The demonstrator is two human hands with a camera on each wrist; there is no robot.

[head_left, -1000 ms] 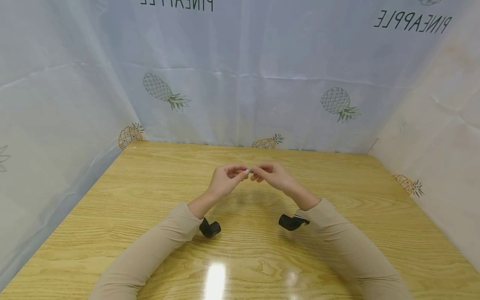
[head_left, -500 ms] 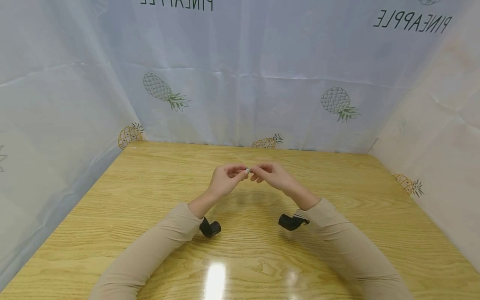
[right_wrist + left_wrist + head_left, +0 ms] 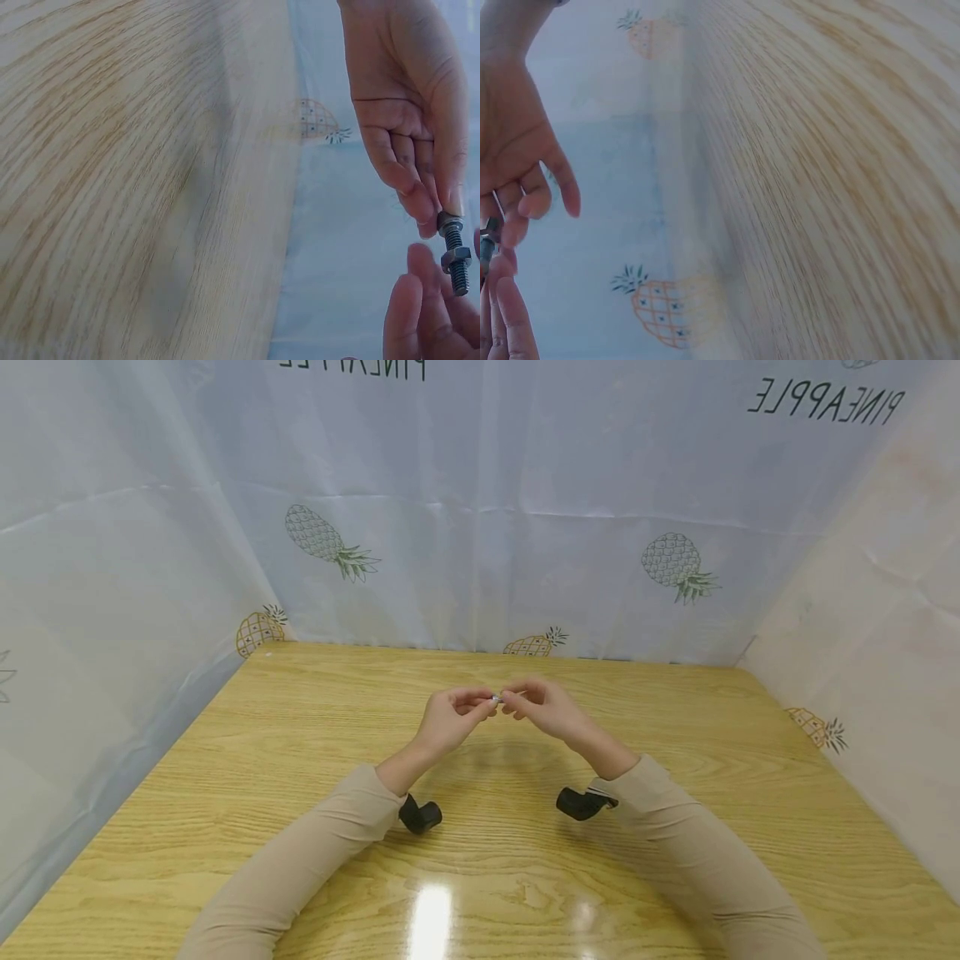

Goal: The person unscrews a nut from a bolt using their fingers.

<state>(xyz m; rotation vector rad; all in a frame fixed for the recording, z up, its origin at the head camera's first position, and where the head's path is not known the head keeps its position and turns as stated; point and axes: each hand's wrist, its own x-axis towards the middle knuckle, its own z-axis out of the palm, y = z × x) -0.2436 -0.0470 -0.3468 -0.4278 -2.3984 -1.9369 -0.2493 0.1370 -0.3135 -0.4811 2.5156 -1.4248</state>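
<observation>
A wood-grain surface (image 3: 315, 710) and pineapple-printed hangings (image 3: 480, 560) frame our scene: a bolt (image 3: 454, 238) held above, one end pinched by the left hand (image 3: 448, 718), the right hand (image 3: 553, 710) beside it with fingers loosely parted, contact unclear. Where the head view gives us only a silvery speck, the right wrist's view shows threads and a nut (image 3: 456, 260) partway along.

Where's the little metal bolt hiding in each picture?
Head: tiny, just above a spot halfway between the two black wrist mounts, between the left hand and the right hand; that's the bolt.
Left wrist: at the left edge, in the lower half, only partly showing.
Right wrist: near the right edge, in the lower half, with a nut around it.
Shared landmark: the wood-grain table.
</observation>
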